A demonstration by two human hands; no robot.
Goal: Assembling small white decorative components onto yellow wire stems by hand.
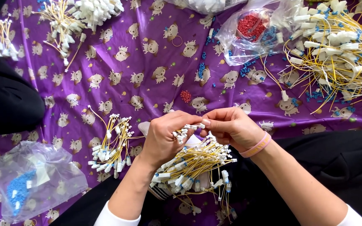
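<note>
mostly thin yellow wires (189, 161), boxy white connectors (186, 130)

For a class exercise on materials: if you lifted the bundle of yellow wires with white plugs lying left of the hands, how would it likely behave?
The bundle would probably flop and splay, since its thin yellow wires already curve loosely on the purple cloth. It looks light: small plastic plugs, fine wire. Loose ends may snag, as the strands lie crossed over one another.
</note>
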